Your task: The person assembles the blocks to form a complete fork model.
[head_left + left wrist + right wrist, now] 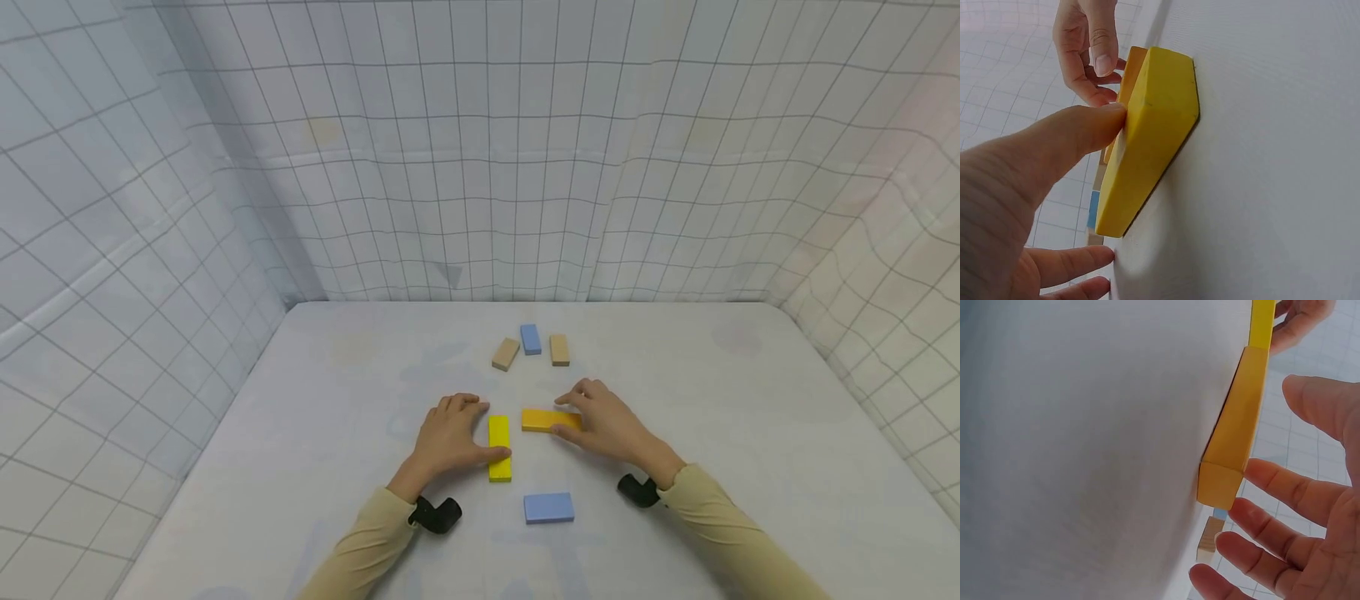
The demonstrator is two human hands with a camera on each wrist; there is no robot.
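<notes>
A yellow block [499,450] lies lengthwise on the white table, pointing away from me. My left hand [452,435] is just left of it, its thumb [1091,125] reaching over the block's top and seeming to touch it, the other fingers spread apart from it. To the right, an orange block [542,420] lies crosswise. My right hand [603,421] hovers at that block's right end, thumb and fingers spread around it. In the right wrist view, the thumb [1316,400] stands off the orange block [1232,419]; whether a fingertip touches its end, I cannot tell.
Nearer to me lies a blue block [549,508]. Farther back are a tilted wooden block [506,354], a smaller blue block [530,339] and another wooden block [559,350]. White gridded sheets [510,167] rise behind the table and along both sides.
</notes>
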